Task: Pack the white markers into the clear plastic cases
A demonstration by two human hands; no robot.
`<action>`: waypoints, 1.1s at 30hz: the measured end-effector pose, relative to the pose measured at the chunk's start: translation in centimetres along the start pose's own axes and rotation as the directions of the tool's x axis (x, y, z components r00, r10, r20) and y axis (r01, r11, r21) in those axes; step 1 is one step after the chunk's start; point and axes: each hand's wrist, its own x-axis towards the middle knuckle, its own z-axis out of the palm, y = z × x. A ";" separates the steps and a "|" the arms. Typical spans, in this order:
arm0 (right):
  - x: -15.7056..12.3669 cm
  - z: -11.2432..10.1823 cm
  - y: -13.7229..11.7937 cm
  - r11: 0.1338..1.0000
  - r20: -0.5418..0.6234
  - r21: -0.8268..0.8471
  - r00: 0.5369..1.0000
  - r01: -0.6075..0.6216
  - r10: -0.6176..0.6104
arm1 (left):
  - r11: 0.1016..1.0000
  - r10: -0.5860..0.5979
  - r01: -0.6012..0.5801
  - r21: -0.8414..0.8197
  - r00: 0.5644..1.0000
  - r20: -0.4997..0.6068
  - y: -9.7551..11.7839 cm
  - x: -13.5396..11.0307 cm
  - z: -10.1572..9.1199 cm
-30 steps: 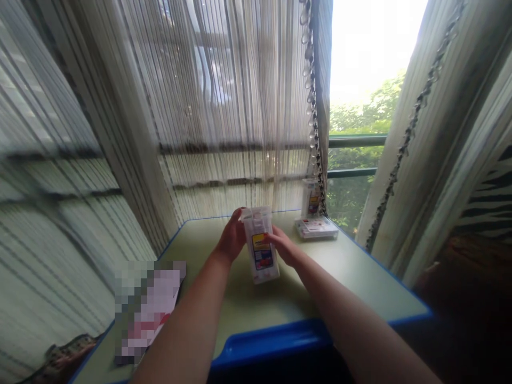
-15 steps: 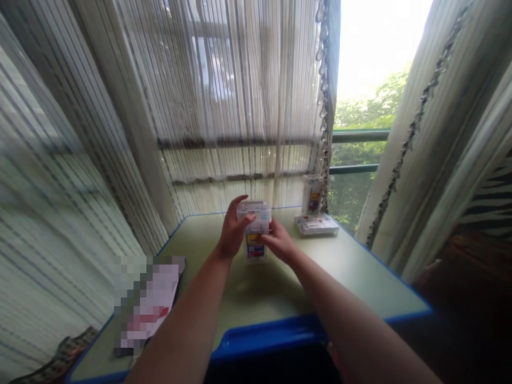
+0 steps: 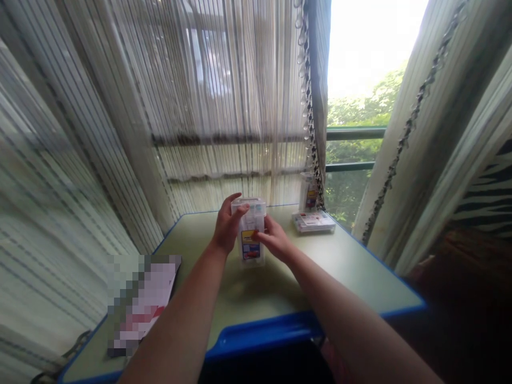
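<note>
Between my hands, a clear plastic box (image 3: 251, 250) with a lid and a yellow, blue and red label stands upright at the middle of the table. My left hand (image 3: 227, 224) grips its upper left side, the thumb lying across the front just below the lid. Lower down on the right, my right hand (image 3: 276, 239) holds the box with the thumb on the front label. The fingers behind the box are partly hidden.
A pale green table (image 3: 340, 277) with a blue edge lies before me. At its back right a similar clear box (image 3: 309, 194) stands behind a flat clear case (image 3: 314, 222). A pixelated flat item (image 3: 150, 298) lies at left. Striped curtains (image 3: 240, 106) hang behind.
The view has shifted slightly. The box looks a little larger and its label shows more clearly. Both hands keep hold of it.
</note>
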 end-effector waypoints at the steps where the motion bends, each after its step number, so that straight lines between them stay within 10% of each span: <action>1: 0.0 0.0 0.1 1.000 -0.003 -0.007 1.000 0.015 -0.015 | 0.997 0.041 -0.042 0.063 0.999 0.006 -0.1 0.0 -0.1; 4: 0.1 -0.3 0.5 0.994 -0.041 -0.084 0.997 0.068 -0.072 | 0.852 0.330 -0.332 0.405 0.941 0.078 -0.4 -0.2 -0.7; 9: 0.3 -0.5 0.6 0.974 -0.141 -0.198 0.980 0.111 -0.140 | 0.356 0.598 -0.651 0.670 0.710 0.372 -0.8 -0.3 -1.4; 33: 0.4 -0.9 0.2 0.992 -0.156 -0.063 0.981 0.107 -0.116 | 0.225 0.587 -0.597 0.770 0.714 0.382 -1.6 -0.5 -1.8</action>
